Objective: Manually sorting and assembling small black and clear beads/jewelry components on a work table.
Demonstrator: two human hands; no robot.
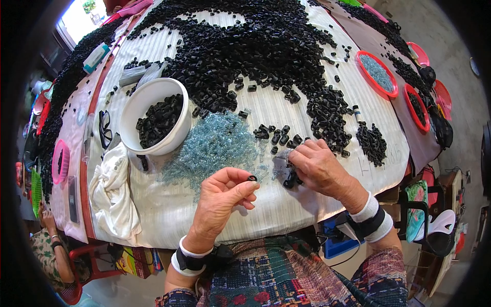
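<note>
Two hands work over my table [307, 202]: left hand [223, 197] pinches a small black ring [252, 178], right hand [318, 165] grips black pieces [290, 179].

A cloth-covered table [286, 204] bears black beads [255, 46], clear beads [215, 146], a white bowl [134, 105].

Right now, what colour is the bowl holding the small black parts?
White. The bowl shows best in the head view, left of the left hand.

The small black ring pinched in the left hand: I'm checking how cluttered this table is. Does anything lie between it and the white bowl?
Yes. The heap of clear bluish beads spreads over the cloth between the left hand, which pinches the small black ring, and the white bowl. It lies low; nothing tall stands between them.
</note>
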